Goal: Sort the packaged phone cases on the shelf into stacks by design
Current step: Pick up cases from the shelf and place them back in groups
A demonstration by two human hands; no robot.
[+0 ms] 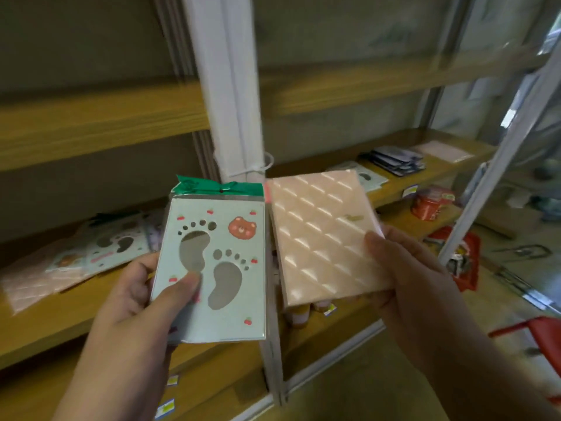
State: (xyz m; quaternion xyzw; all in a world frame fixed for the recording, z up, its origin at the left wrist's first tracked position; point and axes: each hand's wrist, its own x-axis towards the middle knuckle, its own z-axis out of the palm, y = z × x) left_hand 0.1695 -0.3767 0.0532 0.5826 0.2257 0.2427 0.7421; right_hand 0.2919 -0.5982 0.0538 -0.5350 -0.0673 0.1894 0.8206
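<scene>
My left hand [142,294] grips a packaged pale green case [218,262] with footprint cut-outs, a bear face and a green header; the thumb lies on its front. My right hand [403,268] holds a stack of pink quilted cases [321,235] by its right lower corner. Both are held up in front of the shelf post. On the left shelf [60,317] lies a loose pile of footprint cases [109,241] over pink quilted cases [33,287]. On the right shelf [437,174] lie a footprint case [368,177], a stack of dark cases [397,161] and a pink case [444,150].
A white upright post [233,95] divides the two shelf bays. An upper wooden shelf [100,123] runs across. A red tin [431,202] and red packets [464,256] sit on lower levels at right. A slanted metal bar [498,165] crosses the right side.
</scene>
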